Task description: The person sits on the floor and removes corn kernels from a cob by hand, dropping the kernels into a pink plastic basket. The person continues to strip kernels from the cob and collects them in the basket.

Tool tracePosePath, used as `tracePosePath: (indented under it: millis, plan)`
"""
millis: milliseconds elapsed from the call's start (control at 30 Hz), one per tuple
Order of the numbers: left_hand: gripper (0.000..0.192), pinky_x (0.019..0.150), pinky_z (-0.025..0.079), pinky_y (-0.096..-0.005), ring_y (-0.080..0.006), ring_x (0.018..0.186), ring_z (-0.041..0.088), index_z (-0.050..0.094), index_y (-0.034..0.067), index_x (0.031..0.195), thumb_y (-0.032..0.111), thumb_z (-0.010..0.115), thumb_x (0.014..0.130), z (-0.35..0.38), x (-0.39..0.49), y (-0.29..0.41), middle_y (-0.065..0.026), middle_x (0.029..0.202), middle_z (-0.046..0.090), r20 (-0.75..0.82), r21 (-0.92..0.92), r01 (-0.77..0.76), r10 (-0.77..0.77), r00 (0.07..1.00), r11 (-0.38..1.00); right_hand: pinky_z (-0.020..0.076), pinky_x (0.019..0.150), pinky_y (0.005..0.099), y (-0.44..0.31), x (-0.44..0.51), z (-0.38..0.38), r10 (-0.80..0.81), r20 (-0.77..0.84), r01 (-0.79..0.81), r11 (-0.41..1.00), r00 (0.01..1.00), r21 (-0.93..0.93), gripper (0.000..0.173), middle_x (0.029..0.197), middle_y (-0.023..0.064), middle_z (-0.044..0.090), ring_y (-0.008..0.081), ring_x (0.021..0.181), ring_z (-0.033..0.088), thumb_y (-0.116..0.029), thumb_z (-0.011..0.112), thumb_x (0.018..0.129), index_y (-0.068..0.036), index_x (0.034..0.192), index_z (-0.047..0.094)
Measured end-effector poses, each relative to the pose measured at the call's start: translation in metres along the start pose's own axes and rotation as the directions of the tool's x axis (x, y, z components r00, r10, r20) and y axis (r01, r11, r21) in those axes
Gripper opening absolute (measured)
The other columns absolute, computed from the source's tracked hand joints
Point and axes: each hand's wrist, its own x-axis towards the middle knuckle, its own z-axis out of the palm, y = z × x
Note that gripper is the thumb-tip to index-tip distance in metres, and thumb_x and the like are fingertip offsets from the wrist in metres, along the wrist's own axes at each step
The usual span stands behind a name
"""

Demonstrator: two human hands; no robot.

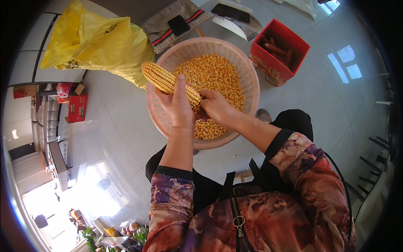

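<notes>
An ear of dried yellow corn (163,79) lies slantwise in my left hand (179,105), with the thumb across its top and the fingers around it. My right hand (217,105) grips the lower end of the ear; its fingertips are partly hidden. Rows of kernels cover the visible side of the cob. Beneath both hands stands a round pink plastic basket (253,83), holding a broad heap of loose corn kernels (217,71). Part of the heap is hidden by my hands and forearms.
A yellow plastic bag (100,41) stands left of the basket. Beyond the rim lie a patterned cloth (151,23) with a black phone (178,25), and a dustpan (231,28) with a brush (231,13). At right, a red box (277,75) holds bare reddish cobs (278,52).
</notes>
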Motion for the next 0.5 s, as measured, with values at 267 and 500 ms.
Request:
tracePosePath:
  millis: [267,500]
  plan:
    - [0.024,0.06,0.054,-0.035,-0.0224,0.069,0.063,0.05,0.001,0.106,0.015,0.063,0.092,-0.013,0.008,0.004,-0.0128,0.083,0.061,0.052,-0.225,0.144,-0.136,0.989,0.964,0.0511,0.062,0.0274,-0.021,-0.007,-0.002,0.105,0.164,-0.142,0.962,0.981,0.234,0.021,0.093,0.0121,0.065,0.019,0.076,0.066,-0.012,0.049,0.092,0.003,0.101,0.06]
    - [0.024,0.061,0.053,-0.0335,-0.0218,0.069,0.063,0.051,0.0,0.106,0.015,0.064,0.092,-0.008,-0.006,0.011,-0.0129,0.083,0.062,0.06,-0.047,0.109,-0.106,0.993,0.993,0.0513,0.058,0.0262,-0.024,-0.01,0.006,0.104,0.078,-0.102,0.994,0.992,-0.027,0.033,0.088,0.009,0.065,0.0134,0.07,0.066,-0.009,0.043,0.096,0.003,0.124,0.056]
